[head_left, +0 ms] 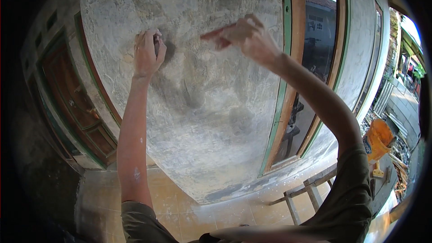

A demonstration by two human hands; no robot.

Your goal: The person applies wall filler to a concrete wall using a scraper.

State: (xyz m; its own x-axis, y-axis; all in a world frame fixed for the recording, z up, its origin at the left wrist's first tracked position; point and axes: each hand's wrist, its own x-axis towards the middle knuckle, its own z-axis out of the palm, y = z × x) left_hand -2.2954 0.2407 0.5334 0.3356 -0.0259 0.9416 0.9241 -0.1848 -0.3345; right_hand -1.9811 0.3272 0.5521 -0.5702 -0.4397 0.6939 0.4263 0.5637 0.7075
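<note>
Before me rises a rough grey plastered wall (202,90) with patchy dark and white marks. My left hand (147,54) is raised to it, fingers bent and closed around a small dark thing (157,42), mostly hidden by the fingers and too shadowed to name. Further right, my right hand (256,38) is smeared by motion close to the wall. It grips a reddish-brown, narrow flat piece (218,33) that points left toward the other hand; its kind is too blurred to tell. I cannot tell whether this piece touches the plaster.
A window (317,31) with a wooden and green frame borders the wall on the right. To the left is a brown panelled door (74,92). Low at right stand a wooden trestle (292,198) and an orange bucket (378,139), with a yellow-handled tool (378,171) below it. The floor (175,198) is tiled.
</note>
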